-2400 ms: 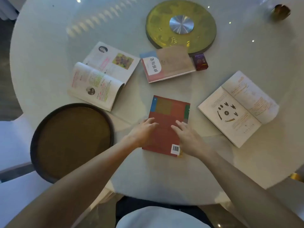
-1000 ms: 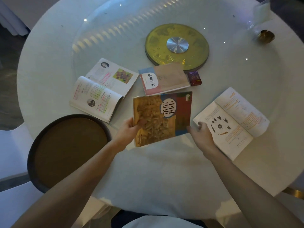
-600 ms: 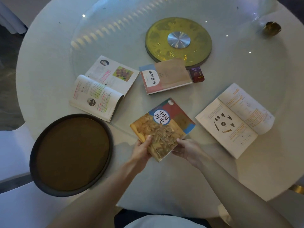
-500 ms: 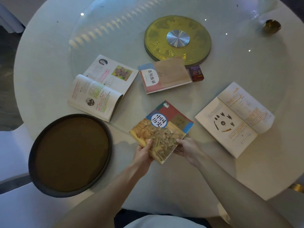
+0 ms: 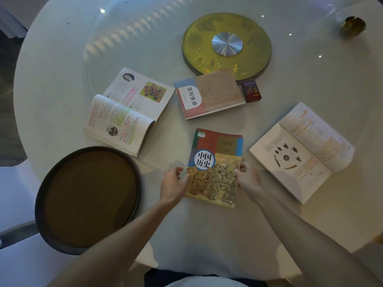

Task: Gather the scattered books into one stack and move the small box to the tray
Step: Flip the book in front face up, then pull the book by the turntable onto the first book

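Head view: your left hand (image 5: 173, 184) and right hand (image 5: 247, 179) pinch the side edges of the Chinese history textbook (image 5: 215, 166), cover up, at table centre near you. Set it flat and square as the stack's base. Its long axis runs 12 to 6, title upright. The small red box (image 5: 251, 91) sits at 1 o'clock.

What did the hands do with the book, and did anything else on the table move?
The closed book lay back cover up at first. The left hand and right hand lifted it, flipped it and turned it, so it is now front cover up and square to the person, with both hands at its side edges. The two open books, the other closed book, the small box and the tray stayed put.
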Motion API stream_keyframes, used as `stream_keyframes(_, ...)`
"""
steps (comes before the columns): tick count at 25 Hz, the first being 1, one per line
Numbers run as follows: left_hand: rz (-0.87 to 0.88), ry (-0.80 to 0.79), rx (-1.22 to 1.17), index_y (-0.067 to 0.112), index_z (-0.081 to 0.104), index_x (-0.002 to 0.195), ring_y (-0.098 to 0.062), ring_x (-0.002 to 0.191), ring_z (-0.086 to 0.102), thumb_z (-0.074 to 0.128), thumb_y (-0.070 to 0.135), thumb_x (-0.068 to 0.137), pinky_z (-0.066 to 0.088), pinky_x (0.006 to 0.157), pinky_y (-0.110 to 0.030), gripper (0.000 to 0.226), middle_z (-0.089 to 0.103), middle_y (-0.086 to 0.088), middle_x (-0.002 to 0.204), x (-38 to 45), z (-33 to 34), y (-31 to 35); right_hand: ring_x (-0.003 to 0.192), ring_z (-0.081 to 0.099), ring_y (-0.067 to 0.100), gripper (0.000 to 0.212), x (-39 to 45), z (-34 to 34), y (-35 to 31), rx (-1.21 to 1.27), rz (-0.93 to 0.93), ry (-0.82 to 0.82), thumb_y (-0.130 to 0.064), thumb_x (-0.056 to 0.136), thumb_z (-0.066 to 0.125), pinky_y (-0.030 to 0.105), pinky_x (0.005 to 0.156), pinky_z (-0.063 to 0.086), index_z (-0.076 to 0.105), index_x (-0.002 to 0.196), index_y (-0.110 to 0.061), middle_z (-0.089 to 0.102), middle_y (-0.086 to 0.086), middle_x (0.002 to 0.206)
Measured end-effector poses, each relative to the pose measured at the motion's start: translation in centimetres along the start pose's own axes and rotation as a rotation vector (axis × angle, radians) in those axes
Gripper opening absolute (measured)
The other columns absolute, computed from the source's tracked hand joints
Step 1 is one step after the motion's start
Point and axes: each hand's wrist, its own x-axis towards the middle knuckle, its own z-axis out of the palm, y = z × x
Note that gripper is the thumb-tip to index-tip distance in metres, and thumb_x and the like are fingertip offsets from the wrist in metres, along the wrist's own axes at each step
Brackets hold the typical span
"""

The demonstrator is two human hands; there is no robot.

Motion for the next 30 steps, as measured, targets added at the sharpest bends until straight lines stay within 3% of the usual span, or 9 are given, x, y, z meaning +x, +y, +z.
stream_keyframes(4,-0.044,-0.07,0.018,0.011,0.043,0.147,-0.028,0.128,0.053,0.071,0.034,0.088,0.049,0.105,-0.048,0.07,0.052,-0.011,0.14,3.1,1.7,1.5,0.074,0.059,0.024,0.014,0.6,0.3,-0.6,-0.271,-0.135,0.069,-0.011,0.096,0.053,0.036,0.06,0.047,0.063,0.089,-0.005,0.066,0.01,0.086)
stream_keyframes(8,-0.05,-0.107,0.066,0.022,0.059,0.122,-0.024,0.11,0.062,0.065,0.046,0.077,0.057,0.09,-0.044,0.051,0.06,0.0,0.115,4.2,2.8,2.1,0.082,0.061,0.024,0.007,1.2,0.8,-0.5,-0.437,-0.237,0.084,-0.015,0.097,0.052,0.037,0.066,0.05,0.058,0.095,-0.012,0.061,0.006,0.095)
stream_keyframes(12,-0.011,-0.095,0.215,0.017,0.058,0.123,-0.018,0.101,0.063,0.063,0.042,0.09,0.055,0.079,-0.034,0.042,0.061,-0.001,0.114,6.0,1.4,3.2,0.075,0.062,0.018,0.014,2.5,0.1,-2.1,-0.561,-0.263,0.113,-0.031,0.099,0.052,0.036,0.065,0.055,0.055,0.103,-0.018,0.063,0.0,0.089)
stream_keyframes(14,-0.005,-0.07,0.174,0.013,0.055,0.13,-0.019,0.104,0.062,0.063,0.037,0.094,0.056,0.085,-0.037,0.044,0.062,-0.006,0.12,8.1,0.4,4.5,0.077,0.062,0.019,0.02,4.3,-0.6,-4.3,-0.592,-0.296,0.158,-0.033,0.1,0.052,0.032,0.063,0.049,0.057,0.105,-0.015,0.066,0.004,0.093)
stream_keyframes(19,-0.087,0.008,-0.108,0.007,0.046,0.144,-0.019,0.111,0.057,0.067,0.03,0.095,0.051,0.084,-0.033,0.058,0.058,-0.01,0.128,14.1,-1.0,9.8,0.121,0.056,0.031,0.042,10.9,-1.6,-10.7,-0.497,-0.427,0.125,-0.02,0.098,0.052,0.044,0.097,0.049,0.053,0.138,-0.006,0.06,0.013,0.134)
stream_keyframes(23,-0.207,0.032,-0.342,0.003,0.047,0.142,-0.021,0.104,0.06,0.068,0.027,0.093,0.054,0.086,-0.035,0.058,0.058,-0.005,0.12,17.9,-0.8,12.9,0.155,0.015,0.032,0.07,15.0,-1.7,-15.1,-0.723,-0.496,0.006,-0.015,0.097,0.05,0.049,0.121,0.026,0.025,0.161,-0.022,0.016,0.007,0.17)
stream_keyframes(25,-0.247,0.044,-0.401,0.003,0.057,0.129,-0.019,0.095,0.063,0.069,0.023,0.091,0.058,0.087,-0.037,0.045,0.064,-0.007,0.118,19.2,-0.4,13.7,0.159,-0.006,0.029,0.079,16.2,-1.6,-16.0,-0.913,-0.468,-0.077,-0.011,0.095,0.048,0.053,0.126,0.012,0.012,0.163,-0.029,-0.003,0.001,0.173)
stream_keyframes(27,-0.262,0.044,-0.439,0.003,0.064,0.119,-0.016,0.086,0.065,0.072,0.018,0.088,0.058,0.084,-0.037,0.035,0.069,-0.007,0.108,20.3,-0.1,14.1,0.159,-0.007,0.026,0.08,16.7,-0.9,-15.7,-0.947,-0.442,-0.115,-0.009,0.094,0.046,0.055,0.126,0.009,0.01,0.164,-0.028,-0.004,0.0,0.173)
stream_keyframes(30,-0.3,0.029,-0.51,0.003,0.063,0.118,-0.024,0.099,0.068,0.079,0.016,0.08,0.059,0.091,-0.04,0.043,0.069,-0.01,0.112,21.4,0.2,14.0,0.159,0.001,0.026,0.079,16.5,-0.1,-15.2,-0.93,-0.459,-0.074,-0.014,0.094,0.046,0.053,0.124,0.015,0.012,0.164,-0.027,0.002,0.0,0.173)
